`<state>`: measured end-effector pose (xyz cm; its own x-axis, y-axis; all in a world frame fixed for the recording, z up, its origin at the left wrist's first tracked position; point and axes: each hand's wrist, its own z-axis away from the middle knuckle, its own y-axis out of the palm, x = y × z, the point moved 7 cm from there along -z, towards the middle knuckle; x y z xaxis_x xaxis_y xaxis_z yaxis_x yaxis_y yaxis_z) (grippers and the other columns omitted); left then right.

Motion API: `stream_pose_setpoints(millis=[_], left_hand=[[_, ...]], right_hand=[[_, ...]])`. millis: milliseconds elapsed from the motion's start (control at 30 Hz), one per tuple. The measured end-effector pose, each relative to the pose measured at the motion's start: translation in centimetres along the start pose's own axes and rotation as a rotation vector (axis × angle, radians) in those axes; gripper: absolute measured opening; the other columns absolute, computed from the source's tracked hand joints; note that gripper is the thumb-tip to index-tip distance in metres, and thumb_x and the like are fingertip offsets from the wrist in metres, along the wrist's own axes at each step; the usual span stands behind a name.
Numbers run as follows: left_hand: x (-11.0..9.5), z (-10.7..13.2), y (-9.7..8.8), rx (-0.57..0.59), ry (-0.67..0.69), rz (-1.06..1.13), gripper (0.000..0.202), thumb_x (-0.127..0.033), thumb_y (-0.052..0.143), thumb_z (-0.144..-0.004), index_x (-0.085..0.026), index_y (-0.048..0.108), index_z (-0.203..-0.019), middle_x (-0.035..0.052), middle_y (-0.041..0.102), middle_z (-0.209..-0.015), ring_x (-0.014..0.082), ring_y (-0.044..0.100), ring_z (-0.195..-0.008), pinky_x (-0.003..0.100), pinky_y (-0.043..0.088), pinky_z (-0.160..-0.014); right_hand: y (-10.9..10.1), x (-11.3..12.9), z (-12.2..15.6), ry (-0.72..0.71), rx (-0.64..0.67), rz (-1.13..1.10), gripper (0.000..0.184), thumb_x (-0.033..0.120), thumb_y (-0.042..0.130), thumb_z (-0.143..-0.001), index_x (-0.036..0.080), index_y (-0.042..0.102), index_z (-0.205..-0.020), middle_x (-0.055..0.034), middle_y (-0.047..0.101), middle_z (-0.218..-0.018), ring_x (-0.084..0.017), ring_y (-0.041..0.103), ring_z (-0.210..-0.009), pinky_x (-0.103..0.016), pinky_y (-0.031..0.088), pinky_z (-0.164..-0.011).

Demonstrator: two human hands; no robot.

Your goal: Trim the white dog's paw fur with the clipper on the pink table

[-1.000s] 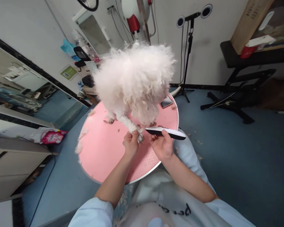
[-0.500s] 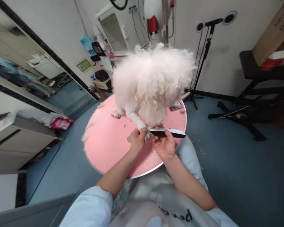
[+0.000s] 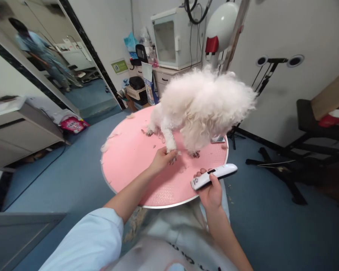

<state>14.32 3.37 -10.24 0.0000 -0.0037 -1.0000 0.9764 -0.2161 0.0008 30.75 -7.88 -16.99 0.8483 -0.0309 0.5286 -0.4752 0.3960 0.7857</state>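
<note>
A fluffy white dog (image 3: 203, 103) stands on a round pink grooming table (image 3: 130, 158). My left hand (image 3: 163, 158) is closed around the dog's front paw near the table's middle. My right hand (image 3: 210, 190) grips a white and black hair clipper (image 3: 214, 176) at the table's near right edge, held away from the paw, its blade end pointing left. Tufts of cut white fur (image 3: 106, 145) lie along the table's left rim.
A phone (image 3: 218, 139) lies on the table behind the dog. A black stand (image 3: 267, 73) and a black bench (image 3: 313, 128) are at the right. A white cabinet (image 3: 172, 37) and a dryer (image 3: 222, 28) stand behind. A mirror (image 3: 45, 56) is at the left.
My right hand has drawn the clipper back from the paw toward the table's near edge. The left hand still holds the paw. The view has swung left and up.
</note>
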Motion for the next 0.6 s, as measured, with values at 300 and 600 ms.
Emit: stream_pose_setpoints(millis=[300,600], left_hand=[[-6.0,4.3,-4.5,-0.517,0.73,-0.68,0.035,-0.026,0.064,-0.076,-0.016,0.065,-0.11,0.014,0.067,-0.104,0.0254,0.062,-0.099,0.039,0.049,-0.088],[0.3,1.2,2.5,-0.336,0.2,0.285,0.043,-0.05,0.066,-0.075,-0.017,0.062,-0.102,0.0092,0.066,-0.098,0.017,0.065,-0.09,0.034,0.051,-0.09]], right_hand=[[-2.2,3.0,1.4,-0.191,-0.094,0.127,0.042,0.041,0.078,-0.065,0.022,0.062,-0.098,0.0027,0.07,-0.076,-0.013,0.065,-0.063,-0.025,0.053,-0.055],[-5.3,5.0,2.2,-0.165,-0.071,0.149,0.044,0.056,0.07,-0.071,0.021,0.062,-0.096,0.0046,0.064,-0.06,-0.01,0.058,-0.048,-0.021,0.051,-0.047]])
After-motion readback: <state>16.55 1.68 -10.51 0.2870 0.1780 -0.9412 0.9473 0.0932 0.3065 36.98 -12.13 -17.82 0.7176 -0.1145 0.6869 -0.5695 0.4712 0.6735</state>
